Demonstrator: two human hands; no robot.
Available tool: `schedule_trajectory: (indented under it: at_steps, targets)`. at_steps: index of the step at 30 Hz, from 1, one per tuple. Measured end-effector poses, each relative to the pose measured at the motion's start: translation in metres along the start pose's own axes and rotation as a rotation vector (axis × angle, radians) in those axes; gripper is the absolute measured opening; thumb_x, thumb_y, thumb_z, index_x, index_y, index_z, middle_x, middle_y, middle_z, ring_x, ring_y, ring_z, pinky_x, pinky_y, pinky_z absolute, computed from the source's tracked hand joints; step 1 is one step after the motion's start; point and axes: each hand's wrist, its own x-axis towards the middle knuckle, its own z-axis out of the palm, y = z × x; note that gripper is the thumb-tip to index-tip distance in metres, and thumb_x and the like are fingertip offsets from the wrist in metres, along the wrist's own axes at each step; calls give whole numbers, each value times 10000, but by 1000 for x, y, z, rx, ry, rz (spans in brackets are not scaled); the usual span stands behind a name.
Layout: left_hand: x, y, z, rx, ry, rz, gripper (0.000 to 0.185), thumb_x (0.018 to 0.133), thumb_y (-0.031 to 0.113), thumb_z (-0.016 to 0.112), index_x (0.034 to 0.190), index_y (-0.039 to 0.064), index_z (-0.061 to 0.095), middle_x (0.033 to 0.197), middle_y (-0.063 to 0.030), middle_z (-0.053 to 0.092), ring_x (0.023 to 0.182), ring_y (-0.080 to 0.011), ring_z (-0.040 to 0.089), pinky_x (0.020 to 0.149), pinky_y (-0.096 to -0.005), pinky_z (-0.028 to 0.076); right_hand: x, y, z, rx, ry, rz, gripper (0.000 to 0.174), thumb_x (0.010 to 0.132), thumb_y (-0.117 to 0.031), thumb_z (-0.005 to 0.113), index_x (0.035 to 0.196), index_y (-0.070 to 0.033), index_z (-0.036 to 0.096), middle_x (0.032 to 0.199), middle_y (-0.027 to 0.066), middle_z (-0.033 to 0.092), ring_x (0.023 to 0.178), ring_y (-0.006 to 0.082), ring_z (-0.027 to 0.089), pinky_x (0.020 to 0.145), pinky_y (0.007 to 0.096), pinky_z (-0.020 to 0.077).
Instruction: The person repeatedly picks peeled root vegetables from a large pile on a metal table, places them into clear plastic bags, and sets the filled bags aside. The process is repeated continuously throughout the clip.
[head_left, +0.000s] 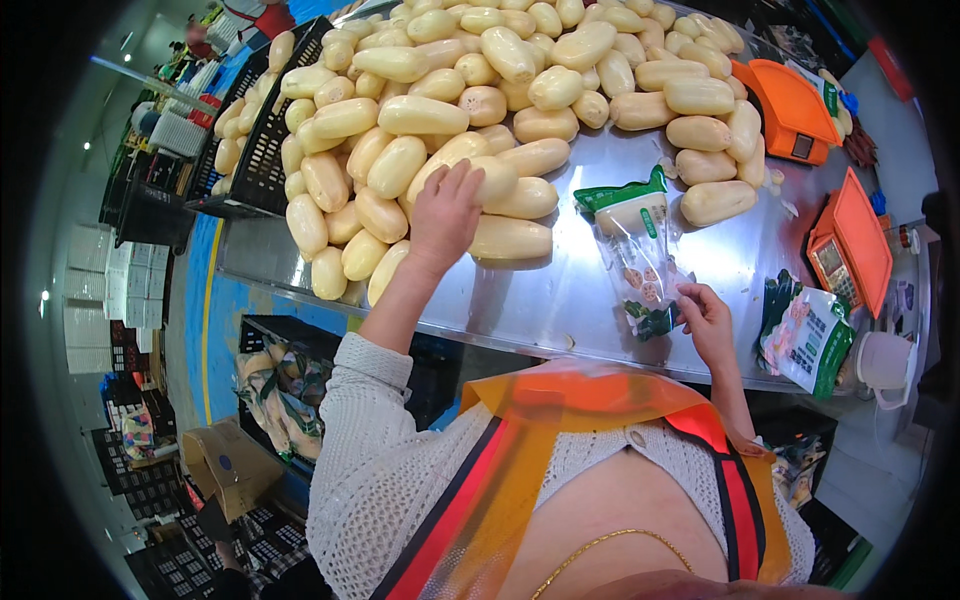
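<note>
A large heap of pale peeled lotus root sections (424, 114) covers the far and left part of the metal table (495, 300). My left hand (448, 217) grips the left end of one lotus root section (496, 181) at the heap's near edge. With thumb and fingertips, my right hand (703, 319) pinches the lower right corner of a clear plastic bag (637, 255) with green ends and printed lotus slices. Inside that bag, a pale lotus root section shows near its far end. The bag lies on the metal, right of the heap.
Two orange scales (795, 112) (851, 247) stand at the right. A stack of printed bags (806, 337) lies near a white plastic container (885, 364). Black crates (255, 161) with lotus roots adjoin the table's left end. An open cardboard box (229, 469) stands on the floor.
</note>
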Motion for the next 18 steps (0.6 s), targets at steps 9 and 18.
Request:
schedule_trajectory:
  at_steps: [9,18]
  targets:
    - [11,9,-27,-48,-521,-220,330,759,216,800,973,57,606,1044,-156,564,924,-365,603,805,-470,508,4,-6,14,-67,41,-51,178,940,-68,630,1098,6,665,834,26,665,668,85,596,595,232,487]
    - [95,-25,-10,-228,-502,-125,401,819,284,761,1094,24,628,1053,-197,634,1002,-385,615,856,-468,518,3,-11,13,-49,94,-11,183,942,-66,625,1106,8,660,839,26,662,674,81,594,604,231,484]
